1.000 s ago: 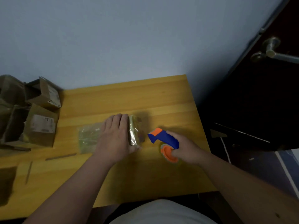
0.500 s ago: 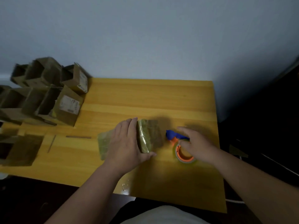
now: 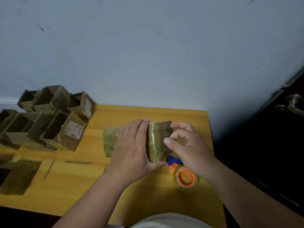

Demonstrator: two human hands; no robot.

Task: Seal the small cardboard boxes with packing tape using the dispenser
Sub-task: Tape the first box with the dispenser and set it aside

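Pale blue wall backs your yellow wooden worktop point(image 3: 164, 116), with a dark door and its handle point(image 3: 294, 102) off to the right. Your left hand point(image 3: 131, 145) lies flat with straight fingers on the taped box point(image 3: 158, 140) in the middle of the worktop, thumb hooked under its near corner. Your right hand point(image 3: 185, 143) hovers at the box's right end with fingers curled toward the thumb; whether that grip pinches a loose tape end or closes on nothing, you cannot tell from here. The tape dispenser point(image 3: 184, 175) lies on the worktop just below that hand, held by neither hand.

The risks look like these. A loose tape tail could fold back and stick to itself or to your fingers before you press it down, leaving a wrinkled seal. Your right forearm hangs right over the dispenser, so a careless sweep could knock it toward the worktop's near edge. The unsealed boxes point(image 3: 49, 122) wait open at the left, well apart.
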